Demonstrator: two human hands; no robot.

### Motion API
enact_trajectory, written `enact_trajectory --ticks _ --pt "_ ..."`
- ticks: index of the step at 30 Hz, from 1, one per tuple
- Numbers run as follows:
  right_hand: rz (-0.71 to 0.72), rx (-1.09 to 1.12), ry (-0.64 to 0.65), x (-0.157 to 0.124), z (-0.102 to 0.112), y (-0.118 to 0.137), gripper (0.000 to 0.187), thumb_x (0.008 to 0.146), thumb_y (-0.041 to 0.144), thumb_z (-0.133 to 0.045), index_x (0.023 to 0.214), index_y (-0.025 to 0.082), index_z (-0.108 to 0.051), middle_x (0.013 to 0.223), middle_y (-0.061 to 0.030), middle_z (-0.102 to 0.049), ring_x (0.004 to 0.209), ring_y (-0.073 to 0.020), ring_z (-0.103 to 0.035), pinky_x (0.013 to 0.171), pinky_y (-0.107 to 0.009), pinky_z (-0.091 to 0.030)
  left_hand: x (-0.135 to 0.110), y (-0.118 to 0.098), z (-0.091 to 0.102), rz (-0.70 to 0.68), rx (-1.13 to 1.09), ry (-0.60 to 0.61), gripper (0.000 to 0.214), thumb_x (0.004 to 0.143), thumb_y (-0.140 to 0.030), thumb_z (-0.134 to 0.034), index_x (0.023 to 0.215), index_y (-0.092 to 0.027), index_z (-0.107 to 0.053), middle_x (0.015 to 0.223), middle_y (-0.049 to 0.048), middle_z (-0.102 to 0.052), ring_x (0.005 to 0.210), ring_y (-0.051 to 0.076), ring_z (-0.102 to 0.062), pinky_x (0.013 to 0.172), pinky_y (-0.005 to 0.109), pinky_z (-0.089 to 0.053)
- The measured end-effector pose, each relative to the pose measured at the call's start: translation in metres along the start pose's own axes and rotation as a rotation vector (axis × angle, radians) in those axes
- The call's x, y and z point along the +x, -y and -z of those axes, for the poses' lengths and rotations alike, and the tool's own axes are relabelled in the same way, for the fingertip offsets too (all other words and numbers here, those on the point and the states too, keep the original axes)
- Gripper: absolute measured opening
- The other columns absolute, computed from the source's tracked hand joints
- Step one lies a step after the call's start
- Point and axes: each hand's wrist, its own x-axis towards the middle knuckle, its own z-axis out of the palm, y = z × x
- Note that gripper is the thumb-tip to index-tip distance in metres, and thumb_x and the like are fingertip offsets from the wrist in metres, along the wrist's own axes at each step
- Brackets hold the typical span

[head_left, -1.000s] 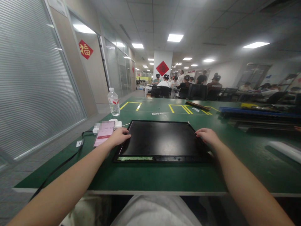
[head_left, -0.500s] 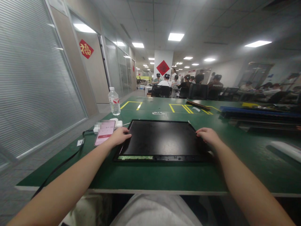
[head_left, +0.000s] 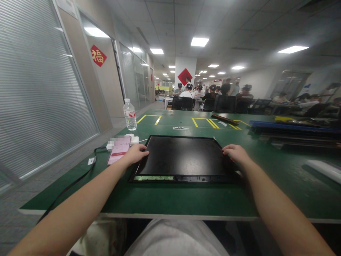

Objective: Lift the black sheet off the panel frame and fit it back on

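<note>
A flat black panel (head_left: 183,158) with a thin green strip along its near edge lies on the green table (head_left: 170,199) in front of me. My left hand (head_left: 135,154) rests on the panel's left edge, fingers curled over the rim. My right hand (head_left: 236,153) lies on the right edge, fingers bent over it. Both hands grip the panel by its sides.
A pink-screened phone (head_left: 119,149) lies just left of my left hand, with a white charger and black cable (head_left: 80,179) trailing off the table. A water bottle (head_left: 129,115) stands at the back left. Long dark and blue trays (head_left: 293,129) sit at the right. Several people sit at desks far behind.
The view has shifted slightly; my hands and the panel stay where they were.
</note>
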Motion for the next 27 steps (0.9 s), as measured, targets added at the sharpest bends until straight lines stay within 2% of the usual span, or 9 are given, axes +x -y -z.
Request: enact_trajectory --ticks 9,18,20,24,27 --pt "0.004 -0.004 -0.003 -0.0011 0.0007 0.0018 0.026 0.07 0.019 -0.06 0.091 0.016 -0.074 0.075 -0.0038 -0.07 0.045 -0.0097 -0.05 0.044 -0.022 -0.04 0.0016 0.0022 -0.0008 -0.005 -0.007 0.02 0.025 0.068 -0.04 -0.06 0.077 -0.019 -0.071 0.086 0.0091 -0.074 0.091 0.03 -0.068 0.081 0.036 -0.05" --pt "0.004 0.014 0.005 -0.0005 0.0009 0.0016 0.025 0.069 0.018 -0.06 0.091 0.017 -0.074 0.077 -0.0037 -0.071 0.046 -0.0096 -0.05 0.044 -0.022 -0.04 0.0013 0.0024 -0.0003 -0.007 0.014 0.007 0.024 0.069 -0.039 -0.062 0.077 -0.019 -0.073 0.096 0.0102 -0.075 0.097 0.032 -0.068 0.087 0.037 -0.05" --pt "0.001 0.02 0.002 -0.0001 0.0007 0.0011 0.025 0.069 0.019 -0.06 0.09 0.017 -0.073 0.076 -0.0036 -0.071 0.044 -0.0096 -0.05 0.043 -0.022 -0.039 0.0011 0.0023 -0.0002 0.005 -0.004 0.01 0.028 0.069 -0.037 -0.062 0.086 -0.018 -0.074 0.1 0.0106 -0.075 0.1 0.032 -0.067 0.089 0.038 -0.049" --pt "0.006 0.03 -0.003 0.0012 -0.0005 -0.0011 0.024 0.07 0.02 -0.061 0.09 0.017 -0.073 0.076 -0.0043 -0.072 0.043 -0.0094 -0.049 0.043 -0.022 -0.038 -0.0007 -0.0012 0.0005 0.03 -0.067 0.003 0.052 0.07 -0.041 -0.064 0.116 -0.017 -0.068 0.113 0.011 -0.072 0.108 0.032 -0.064 0.094 0.04 -0.048" --pt "-0.003 0.008 -0.021 0.0017 -0.0022 -0.0023 0.022 0.071 0.02 -0.062 0.089 0.017 -0.073 0.078 -0.0048 -0.073 0.045 -0.0096 -0.05 0.043 -0.021 -0.037 -0.0036 -0.0054 0.0022 -0.028 -0.015 0.025 0.057 0.07 -0.045 -0.065 0.12 -0.018 -0.066 0.126 0.0127 -0.066 0.115 0.032 -0.061 0.1 0.04 -0.045"
